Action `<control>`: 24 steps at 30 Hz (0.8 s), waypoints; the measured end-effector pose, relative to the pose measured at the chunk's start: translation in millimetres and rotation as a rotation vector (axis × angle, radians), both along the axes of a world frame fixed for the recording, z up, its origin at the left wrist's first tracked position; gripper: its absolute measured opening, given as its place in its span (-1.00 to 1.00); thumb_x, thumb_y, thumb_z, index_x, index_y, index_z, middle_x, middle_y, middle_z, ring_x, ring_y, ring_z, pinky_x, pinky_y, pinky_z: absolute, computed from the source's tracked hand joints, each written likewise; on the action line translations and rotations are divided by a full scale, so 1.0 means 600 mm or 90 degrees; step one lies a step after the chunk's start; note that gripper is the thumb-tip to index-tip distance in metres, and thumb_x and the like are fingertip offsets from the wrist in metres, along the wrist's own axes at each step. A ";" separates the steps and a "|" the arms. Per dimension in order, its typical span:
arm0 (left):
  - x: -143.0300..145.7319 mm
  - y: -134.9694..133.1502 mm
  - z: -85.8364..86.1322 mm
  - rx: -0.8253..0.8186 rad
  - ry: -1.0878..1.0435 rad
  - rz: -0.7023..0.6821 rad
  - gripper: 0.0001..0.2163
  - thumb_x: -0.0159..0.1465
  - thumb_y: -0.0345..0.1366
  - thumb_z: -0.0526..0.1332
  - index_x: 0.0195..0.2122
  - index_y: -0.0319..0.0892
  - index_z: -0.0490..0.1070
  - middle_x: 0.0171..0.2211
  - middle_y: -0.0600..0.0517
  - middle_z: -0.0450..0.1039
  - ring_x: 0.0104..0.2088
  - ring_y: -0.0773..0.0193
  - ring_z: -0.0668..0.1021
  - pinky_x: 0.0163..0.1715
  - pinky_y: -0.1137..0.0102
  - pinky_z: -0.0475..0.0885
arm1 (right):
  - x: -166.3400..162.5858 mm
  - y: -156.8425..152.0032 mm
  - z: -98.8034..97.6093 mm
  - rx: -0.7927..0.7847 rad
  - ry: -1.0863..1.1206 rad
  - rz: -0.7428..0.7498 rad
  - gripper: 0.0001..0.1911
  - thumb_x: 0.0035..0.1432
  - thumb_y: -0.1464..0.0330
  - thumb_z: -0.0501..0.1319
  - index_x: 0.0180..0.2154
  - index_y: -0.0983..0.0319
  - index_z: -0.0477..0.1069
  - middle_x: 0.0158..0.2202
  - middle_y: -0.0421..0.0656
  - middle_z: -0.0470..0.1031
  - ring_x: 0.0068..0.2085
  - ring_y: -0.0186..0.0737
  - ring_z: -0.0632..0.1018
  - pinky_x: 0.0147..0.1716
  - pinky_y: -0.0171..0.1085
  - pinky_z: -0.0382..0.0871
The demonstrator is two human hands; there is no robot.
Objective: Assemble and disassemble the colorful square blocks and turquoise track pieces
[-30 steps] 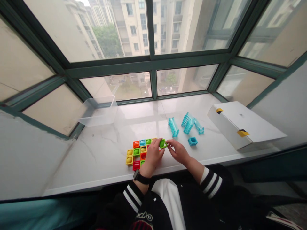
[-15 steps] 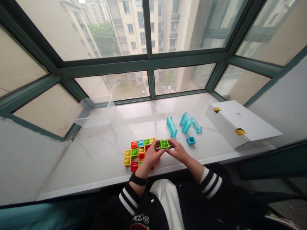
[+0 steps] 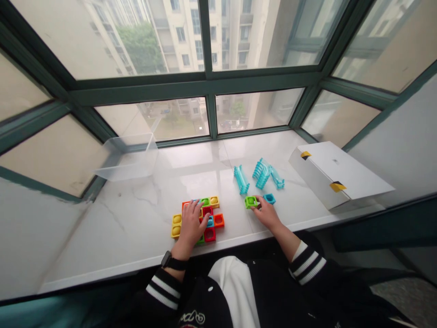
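A flat cluster of coloured square blocks, yellow, orange, red, green and blue, lies on the white marble sill. My left hand rests on top of this cluster with fingers spread flat. My right hand pinches a green square block and holds it down on the sill, right beside a small blue block. Just behind them lie three light-blue ribbed pieces.
A clear plastic tub stands at the back left by the window. A white cardboard box with yellow-black tape lies at the right. Green window frames close the sill at the back and sides.
The green block was held by both hands above the cluster. Now my right hand has carried it right to the sill near the blue block, and my left hand has dropped onto the cluster.
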State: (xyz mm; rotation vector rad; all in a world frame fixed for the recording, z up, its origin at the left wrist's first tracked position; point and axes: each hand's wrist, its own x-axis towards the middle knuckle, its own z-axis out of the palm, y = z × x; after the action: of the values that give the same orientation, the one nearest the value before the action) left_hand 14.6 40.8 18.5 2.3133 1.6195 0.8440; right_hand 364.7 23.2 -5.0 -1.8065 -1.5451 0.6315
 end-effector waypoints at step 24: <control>-0.003 0.000 -0.023 -0.019 0.064 0.007 -0.59 0.41 -0.10 0.20 0.23 -0.09 0.47 0.33 -0.20 0.37 0.38 -0.20 0.34 0.42 -0.17 0.18 | -0.025 0.021 -0.029 0.089 -0.120 0.034 -0.46 0.28 0.24 0.21 0.26 0.18 0.38 0.17 0.09 0.48 0.16 0.11 0.54 0.19 0.08 0.48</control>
State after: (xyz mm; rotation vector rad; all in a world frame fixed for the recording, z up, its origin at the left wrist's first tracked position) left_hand 12.6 40.9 4.6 2.3638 1.6741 0.7100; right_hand 349.8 36.0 -22.6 -1.7648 -1.7220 0.3758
